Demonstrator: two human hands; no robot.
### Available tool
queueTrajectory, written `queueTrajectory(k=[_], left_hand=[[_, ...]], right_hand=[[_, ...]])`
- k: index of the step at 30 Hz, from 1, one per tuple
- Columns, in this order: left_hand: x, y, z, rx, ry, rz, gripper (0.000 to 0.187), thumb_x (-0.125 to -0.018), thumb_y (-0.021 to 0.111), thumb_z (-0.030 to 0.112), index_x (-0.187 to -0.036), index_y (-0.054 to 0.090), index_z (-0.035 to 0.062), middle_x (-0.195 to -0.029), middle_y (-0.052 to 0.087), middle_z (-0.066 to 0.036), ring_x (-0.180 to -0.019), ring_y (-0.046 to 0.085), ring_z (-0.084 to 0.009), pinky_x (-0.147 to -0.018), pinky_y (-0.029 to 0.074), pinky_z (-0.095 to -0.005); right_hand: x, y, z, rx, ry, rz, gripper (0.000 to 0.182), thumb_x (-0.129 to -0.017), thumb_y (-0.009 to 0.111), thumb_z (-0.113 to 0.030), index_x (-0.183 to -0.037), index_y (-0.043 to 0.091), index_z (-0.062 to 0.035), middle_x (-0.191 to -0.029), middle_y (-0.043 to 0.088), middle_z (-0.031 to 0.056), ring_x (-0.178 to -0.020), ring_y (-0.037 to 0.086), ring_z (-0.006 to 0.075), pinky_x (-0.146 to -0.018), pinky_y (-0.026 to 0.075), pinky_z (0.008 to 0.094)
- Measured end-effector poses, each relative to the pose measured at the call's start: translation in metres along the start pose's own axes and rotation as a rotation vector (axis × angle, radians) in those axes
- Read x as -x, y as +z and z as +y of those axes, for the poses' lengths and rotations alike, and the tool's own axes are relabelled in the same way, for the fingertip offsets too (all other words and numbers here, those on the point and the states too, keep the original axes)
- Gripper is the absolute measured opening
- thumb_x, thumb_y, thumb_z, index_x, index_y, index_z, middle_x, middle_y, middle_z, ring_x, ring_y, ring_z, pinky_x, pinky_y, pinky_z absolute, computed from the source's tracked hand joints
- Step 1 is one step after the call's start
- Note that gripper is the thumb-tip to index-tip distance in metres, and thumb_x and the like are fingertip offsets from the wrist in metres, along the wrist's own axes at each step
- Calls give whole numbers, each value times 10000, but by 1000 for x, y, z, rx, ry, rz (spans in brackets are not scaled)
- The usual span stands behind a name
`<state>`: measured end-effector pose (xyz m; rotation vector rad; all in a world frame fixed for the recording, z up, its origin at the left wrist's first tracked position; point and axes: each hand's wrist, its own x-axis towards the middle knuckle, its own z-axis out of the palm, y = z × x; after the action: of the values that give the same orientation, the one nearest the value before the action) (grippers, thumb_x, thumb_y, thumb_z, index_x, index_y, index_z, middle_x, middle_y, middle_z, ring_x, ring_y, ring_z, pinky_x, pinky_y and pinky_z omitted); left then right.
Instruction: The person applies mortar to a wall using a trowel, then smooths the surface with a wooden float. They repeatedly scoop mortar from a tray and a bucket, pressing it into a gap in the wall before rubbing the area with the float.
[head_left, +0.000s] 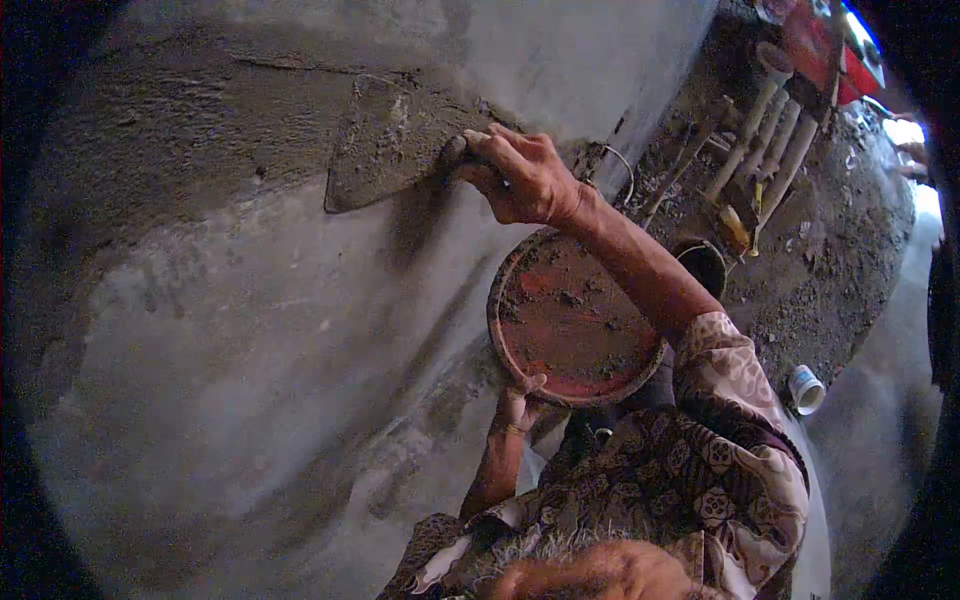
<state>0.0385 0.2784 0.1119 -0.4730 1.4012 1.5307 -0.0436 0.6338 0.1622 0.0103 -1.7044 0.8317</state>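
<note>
At the far left, a rough, dark band of mortar (170,150) runs across the grey wall (240,330), with smoother, paler plaster below it. Toward the middle, the trowel (375,155) lies with its broad blade against that band, its lower corner near the edge of the paler plaster. The right hand (528,182) has its grip closed around the handle. The step in hand looks like spreading or smoothing the mortar; a further stroke would call for steady pressure and a blade angled shallowly, so that it doesn't gouge the band.

Below that hand, the left hand (516,405) grasps the near rim of the round reddish pan (494,310), thumb over the edge (the other fingers are mostly hidden). Grey mortar residue coats the pan's inside, so a reload would call for tilting it little and scraping carefully. Just beyond the right forearm sits a dark round container (700,243). Farther right, several poles (775,150) lie near a yellow tool (734,230), and a white cup (806,390) lies tipped on its side.
</note>
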Motion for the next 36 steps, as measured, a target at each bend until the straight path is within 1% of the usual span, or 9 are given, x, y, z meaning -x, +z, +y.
queueTrajectory(k=[5,10,17,19,22,28,32,35,36], left_hand=[[-24,-90,-47,-54,-223,39,713,-703,729,38,-1342,418,96,-1203,540,-62,-1032,579,-247,-851,545,-431],[16,35,24,66,-75,-44,794,-686,725,16,-1391,367,85,-1261,520,-89,-1107,552,-285,-921,506,-458],[11,-5,3,61,-26,-39,835,-688,718,16,-1414,308,67,-1264,520,-101,-1125,549,-294,-916,510,-458],[17,-24,0,-124,-313,241,832,-695,715,23,-1413,296,59,-1292,499,-112,-1138,546,-296,-892,526,-446],[21,-14,5,-2,-175,-53,825,-702,718,32,-1411,297,62,-1298,494,-121,-1114,563,-304,-874,536,-436],[33,-3,1,15,-164,190,833,-713,721,57,-1426,290,52,-1290,510,-131,-1059,595,-310,-884,531,-437],[35,-30,-7,-8,-42,-25,844,-718,717,58,-1435,272,39,-1289,519,-143,-1077,587,-310,-891,528,-444],[24,-76,-31,-45,-181,213,764,-732,723,82,-1394,344,38,-1185,582,-140,-1010,619,-297,-847,554,-416],[29,-40,-14,-46,-176,103,664,-740,730,104,-1326,425,37,-1109,605,-132,-945,635,-284,-794,566,-388]], right_hand=[[14,-3,0,23,14,-30,413,-737,726,-44,-1082,520,50,-730,545,136,-560,555,320,-465,446,381],[23,-3,8,57,30,-52,412,-741,722,-48,-1086,522,57,-748,557,146,-584,569,314,-488,457,376],[56,4,24,-13,60,-31,415,-744,713,-32,-1095,511,63,-759,560,145,-584,571,303,-481,443,360],[60,0,10,-66,90,-27,421,-745,710,-29,-1104,510,65,-757,560,142,-583,571,303,-479,441,359],[64,-5,10,-49,114,-90,421,-748,703,-21,-1113,510,63,-752,557,136,-583,569,301,-488,443,366],[76,-8,24,-9,124,-115,394,-748,705,-28,-1088,521,46,-835,615,159,-643,618,314,-529,486,369],[92,-9,22,-22,175,-101,343,-772,690,-36,-1069,536,40,-862,635,172,-688,642,339,-596,529,390],[126,-12,27,119,201,-101,311,-792,677,-33,-1060,536,36,-895,647,184,-720,649,358,-614,529,381],[155,-10,29,94,412,-95,289,-811,664,-58,-1069,545,-2,-907,651,166,-744,649,339,-634,523,373]])
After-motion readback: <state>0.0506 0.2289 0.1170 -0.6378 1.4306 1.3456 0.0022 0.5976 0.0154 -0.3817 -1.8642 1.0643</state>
